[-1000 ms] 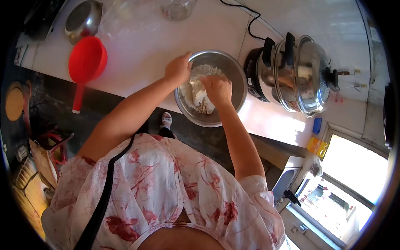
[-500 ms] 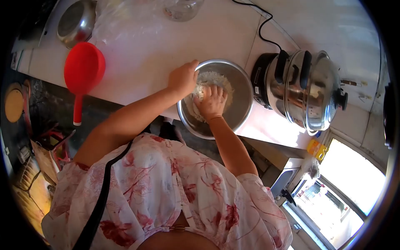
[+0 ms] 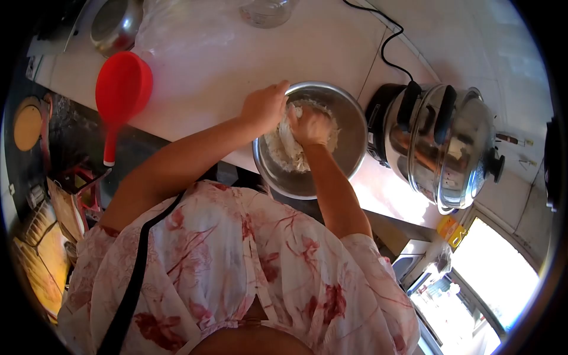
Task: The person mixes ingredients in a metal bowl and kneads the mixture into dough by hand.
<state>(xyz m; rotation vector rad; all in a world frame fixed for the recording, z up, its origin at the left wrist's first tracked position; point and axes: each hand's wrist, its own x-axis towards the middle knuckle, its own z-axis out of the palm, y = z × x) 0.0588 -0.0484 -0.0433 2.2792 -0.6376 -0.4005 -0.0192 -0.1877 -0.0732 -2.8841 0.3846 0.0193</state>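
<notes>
Rim of a wide, round, silver metal bowl (image 3: pixel 350 127) is gripped on its L side by the fingers of the L hand (image 3: pixel 266 108); bowl is set on the pale, flat desk (image 3: pixel 201 94). The off-white, floury, lumpy dough (image 3: pixel 288 145) is contained in the bowl, directly beneath & beside the R fingers. R hand (image 3: pixel 312 125) is lowered into the bowl, fingers pressed to the dough; blurred, so whether they're clenched or released can't be told. To the R of the R fingers, a shiny, tiered, stainless-steel pot w/ black handles (image 3: pixel 427 139) is placed. Well L of the L fingers, a bright-red, round-cupped ladle (image 3: pixel 124 84) is laid, handle past desk edge. Beyond the fingers, a clear, crumpled plastic bag (image 3: pixel 177 32) is seen.
</notes>
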